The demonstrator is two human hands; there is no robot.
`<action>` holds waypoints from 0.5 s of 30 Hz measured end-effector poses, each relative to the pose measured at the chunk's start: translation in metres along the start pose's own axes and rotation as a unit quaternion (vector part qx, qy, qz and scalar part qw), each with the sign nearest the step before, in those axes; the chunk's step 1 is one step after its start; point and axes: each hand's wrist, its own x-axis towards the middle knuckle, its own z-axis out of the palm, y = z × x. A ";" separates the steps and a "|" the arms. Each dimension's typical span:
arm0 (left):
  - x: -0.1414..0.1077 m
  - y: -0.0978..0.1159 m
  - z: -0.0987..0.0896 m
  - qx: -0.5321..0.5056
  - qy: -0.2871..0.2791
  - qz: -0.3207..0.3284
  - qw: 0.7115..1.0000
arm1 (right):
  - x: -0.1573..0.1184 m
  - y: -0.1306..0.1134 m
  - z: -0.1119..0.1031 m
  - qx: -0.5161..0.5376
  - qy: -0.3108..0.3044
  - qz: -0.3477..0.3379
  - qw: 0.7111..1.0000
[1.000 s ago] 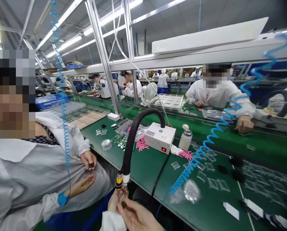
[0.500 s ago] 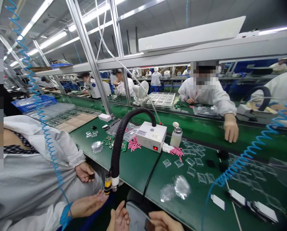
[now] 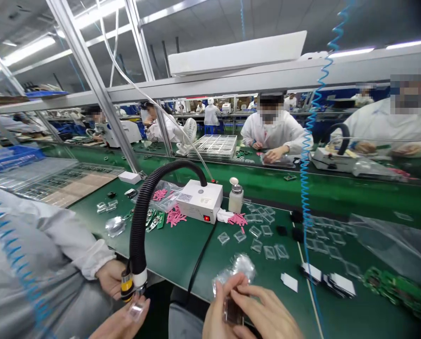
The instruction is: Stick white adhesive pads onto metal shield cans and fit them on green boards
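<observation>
Left hand (image 3: 214, 311): pinching our little dark piece (image 3: 232, 312)
Right hand (image 3: 271, 310): closed on it too, so we're two-handed
Dark piece: right between our hands
Clear plastic (image 3: 244, 266): crumpled on the surface (image 3: 168, 254) just past our hands

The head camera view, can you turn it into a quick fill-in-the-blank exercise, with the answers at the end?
The lit switch on the white box is coloured ____.
The ribbed hose is coloured ____.
In the picture, the bottle stands to the ____ of the white box.
The small dark piece is held between the wearer's right hand and ____ hand.

Missing words: red; black; right; left.
</observation>
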 end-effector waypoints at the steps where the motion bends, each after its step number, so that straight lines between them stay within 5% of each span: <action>1: -0.001 -0.002 0.005 0.009 0.012 0.004 1.000 | 0.000 0.003 -0.004 -0.013 -0.012 -0.006 1.000; 7: -0.006 -0.011 0.022 0.028 -0.005 0.016 0.999 | -0.006 0.010 -0.010 -0.055 -0.015 -0.018 0.998; 15: 0.015 -0.020 0.016 -0.073 -0.016 -0.087 0.993 | -0.010 0.015 -0.011 -0.062 0.009 0.001 0.998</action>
